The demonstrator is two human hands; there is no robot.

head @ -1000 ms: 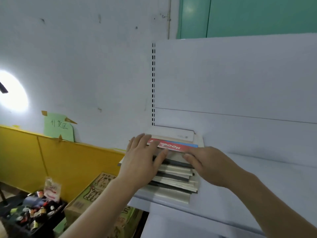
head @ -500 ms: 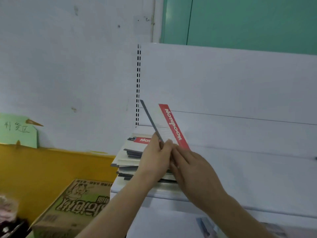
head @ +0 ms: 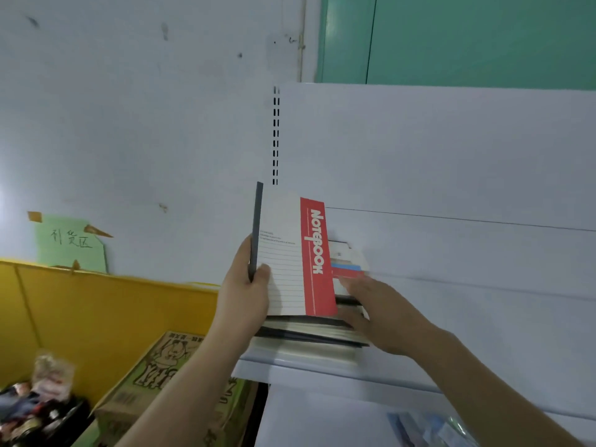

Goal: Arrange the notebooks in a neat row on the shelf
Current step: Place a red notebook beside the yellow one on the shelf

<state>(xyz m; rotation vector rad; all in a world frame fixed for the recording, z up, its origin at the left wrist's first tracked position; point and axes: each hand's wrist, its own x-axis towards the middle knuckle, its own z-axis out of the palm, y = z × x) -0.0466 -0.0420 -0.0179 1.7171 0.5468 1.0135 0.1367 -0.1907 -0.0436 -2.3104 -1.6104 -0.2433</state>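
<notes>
Red-banded notebook [head: 292, 256] upright in left hand [head: 245, 295]; right hand [head: 374, 304] flat on one stack [head: 309, 333].

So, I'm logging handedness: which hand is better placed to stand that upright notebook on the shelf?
Left. The left hand already grips the upright notebook; the right hand rests on the stack.

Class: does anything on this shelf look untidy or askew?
Yes. The stack of notebooks lies flat at the shelf's left end, edges ragged, not in a row. The left hand holds one red-banded notebook upright.
</notes>
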